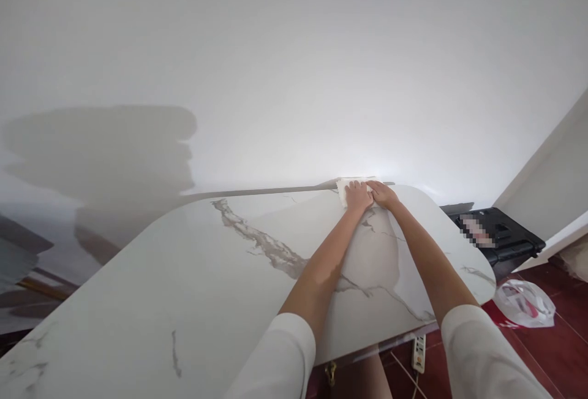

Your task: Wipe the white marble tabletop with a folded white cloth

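Note:
A folded white cloth (342, 192) lies at the far edge of a white marble-patterned table (138, 301), right against the wall. My left hand (359, 195) is on top of it, fingers bent over the cloth and pressing it down. Close beside, my right hand (382, 193) grips the cloth's right end, its fingertips near my left hand. Both arms reach straight out over the tabletop. The parts of the cloth under my palms are hidden.
Behind the table rises a white wall (294, 68). To the right stand a black case (505, 233) and a clear plastic bag (526, 304) on the red tiled floor (569, 313). A white power strip (419, 353) sits below the near edge.

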A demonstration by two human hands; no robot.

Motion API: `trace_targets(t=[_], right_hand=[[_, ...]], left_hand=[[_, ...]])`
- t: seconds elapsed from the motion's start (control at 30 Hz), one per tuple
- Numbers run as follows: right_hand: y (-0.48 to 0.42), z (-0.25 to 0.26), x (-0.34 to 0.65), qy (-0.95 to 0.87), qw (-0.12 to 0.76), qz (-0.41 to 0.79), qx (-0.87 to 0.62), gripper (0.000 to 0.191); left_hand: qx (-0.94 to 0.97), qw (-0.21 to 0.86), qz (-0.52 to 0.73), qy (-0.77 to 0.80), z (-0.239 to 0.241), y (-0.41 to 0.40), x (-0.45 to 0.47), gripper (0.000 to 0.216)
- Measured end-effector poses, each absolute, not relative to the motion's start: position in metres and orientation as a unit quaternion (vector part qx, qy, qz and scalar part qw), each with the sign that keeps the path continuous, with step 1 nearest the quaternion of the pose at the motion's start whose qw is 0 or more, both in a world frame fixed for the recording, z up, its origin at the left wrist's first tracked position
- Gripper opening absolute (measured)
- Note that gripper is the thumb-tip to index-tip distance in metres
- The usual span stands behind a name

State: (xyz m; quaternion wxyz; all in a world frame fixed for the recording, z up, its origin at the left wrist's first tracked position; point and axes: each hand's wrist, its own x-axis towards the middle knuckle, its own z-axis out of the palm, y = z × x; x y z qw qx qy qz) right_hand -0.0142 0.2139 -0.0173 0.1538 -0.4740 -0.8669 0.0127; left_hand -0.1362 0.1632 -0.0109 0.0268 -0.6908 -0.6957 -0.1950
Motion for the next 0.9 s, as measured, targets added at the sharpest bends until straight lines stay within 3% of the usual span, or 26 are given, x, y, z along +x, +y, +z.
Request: trace_targets(t=[0.9], right_hand=[[0.086,-0.022,0.026,-0.869,0.134,0.026,-0.476,0.055]], left_hand=[[-0.731,-0.033,-0.148,-0.666,0.0,0.031,-0.11,0.055]])
